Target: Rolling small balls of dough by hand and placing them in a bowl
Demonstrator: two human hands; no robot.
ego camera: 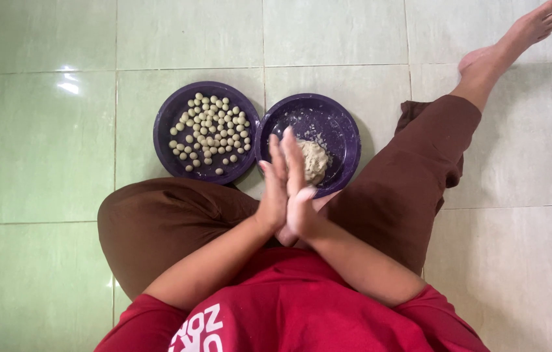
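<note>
My left hand (274,193) and my right hand (299,186) are pressed flat together, palm to palm, fingers straight and pointing away from me. Whatever lies between the palms is hidden. They hover over the near rim of a dark purple plate (349,128) that holds a pale lump of dough (315,160) and floury smears. To its left, a second purple plate (161,133) holds several small round dough balls (211,128). The two plates touch side by side on the floor.
I sit on a pale green tiled floor (41,150) in brown trousers and a red shirt. My left knee (139,221) is bent in front of me. My right leg (419,169) stretches to the upper right, bare foot (517,36) on the tiles.
</note>
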